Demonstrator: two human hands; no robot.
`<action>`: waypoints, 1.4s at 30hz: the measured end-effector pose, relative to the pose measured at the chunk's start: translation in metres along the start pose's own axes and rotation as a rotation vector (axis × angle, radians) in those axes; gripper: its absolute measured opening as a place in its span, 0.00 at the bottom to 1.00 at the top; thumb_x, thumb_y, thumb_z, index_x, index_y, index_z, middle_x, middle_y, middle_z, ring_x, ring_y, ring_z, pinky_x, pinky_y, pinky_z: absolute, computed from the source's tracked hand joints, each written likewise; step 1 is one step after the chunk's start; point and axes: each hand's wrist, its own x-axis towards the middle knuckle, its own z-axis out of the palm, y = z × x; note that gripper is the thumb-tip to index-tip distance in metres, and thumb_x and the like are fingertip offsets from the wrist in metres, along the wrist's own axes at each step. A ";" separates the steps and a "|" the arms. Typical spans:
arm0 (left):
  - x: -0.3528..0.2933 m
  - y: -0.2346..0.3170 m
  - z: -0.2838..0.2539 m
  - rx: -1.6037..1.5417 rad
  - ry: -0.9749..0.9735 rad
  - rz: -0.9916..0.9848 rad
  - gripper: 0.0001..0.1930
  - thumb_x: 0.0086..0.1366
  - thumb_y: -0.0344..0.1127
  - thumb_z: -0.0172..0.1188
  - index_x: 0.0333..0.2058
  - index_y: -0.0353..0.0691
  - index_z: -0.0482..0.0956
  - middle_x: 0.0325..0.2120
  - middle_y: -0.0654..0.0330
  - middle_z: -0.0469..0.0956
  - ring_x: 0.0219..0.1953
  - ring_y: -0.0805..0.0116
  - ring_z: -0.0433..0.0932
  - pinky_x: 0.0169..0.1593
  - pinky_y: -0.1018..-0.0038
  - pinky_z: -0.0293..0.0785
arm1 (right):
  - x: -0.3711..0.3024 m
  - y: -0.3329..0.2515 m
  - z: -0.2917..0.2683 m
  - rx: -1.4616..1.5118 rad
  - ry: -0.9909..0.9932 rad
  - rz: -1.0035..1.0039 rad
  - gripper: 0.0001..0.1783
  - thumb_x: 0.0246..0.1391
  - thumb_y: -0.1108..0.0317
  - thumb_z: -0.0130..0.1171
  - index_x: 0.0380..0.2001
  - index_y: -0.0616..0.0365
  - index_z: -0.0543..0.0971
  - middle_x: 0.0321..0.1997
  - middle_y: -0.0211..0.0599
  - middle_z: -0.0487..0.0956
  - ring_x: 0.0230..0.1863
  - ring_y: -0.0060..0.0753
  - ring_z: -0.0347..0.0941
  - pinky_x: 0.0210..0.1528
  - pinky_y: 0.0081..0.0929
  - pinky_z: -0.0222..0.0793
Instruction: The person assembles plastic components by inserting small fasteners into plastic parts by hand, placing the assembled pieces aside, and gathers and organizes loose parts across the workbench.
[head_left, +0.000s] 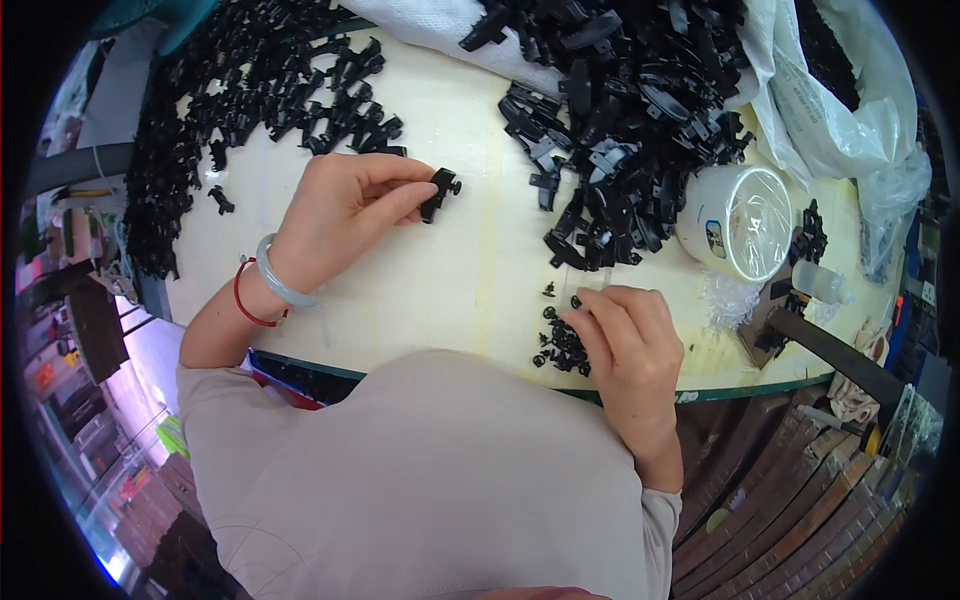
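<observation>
Between the thumb and fingers of my left hand [345, 215] is a black plastic part [438, 195], held above the pale tabletop with a small knob sticking out on its right side. My right hand [632, 340] is at a small heap of black plastic knobs [562, 350] near the table's front edge. Its thumb and index finger pinch together around a small black knob [575, 301]. One more loose knob [549, 290] lies just left of those fingertips.
Many black parts [260, 90] spread over the far left. A tall pile of larger black pieces [640, 130] covers the far right. Beside it stand a white tub [735, 222], a small clear bottle [820, 283] and plastic bags [835, 120]. A dark bar [840, 355] juts over the right edge.
</observation>
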 end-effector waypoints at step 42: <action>0.064 0.030 0.014 0.757 -0.129 0.955 0.14 0.47 0.24 0.63 0.36 0.33 0.75 0.32 0.54 0.76 0.33 0.58 0.77 0.35 0.71 0.75 | -0.024 0.026 -0.028 0.492 0.554 0.313 0.11 0.43 0.87 0.58 0.33 0.68 0.78 0.36 0.46 0.77 0.33 0.31 0.76 0.37 0.23 0.74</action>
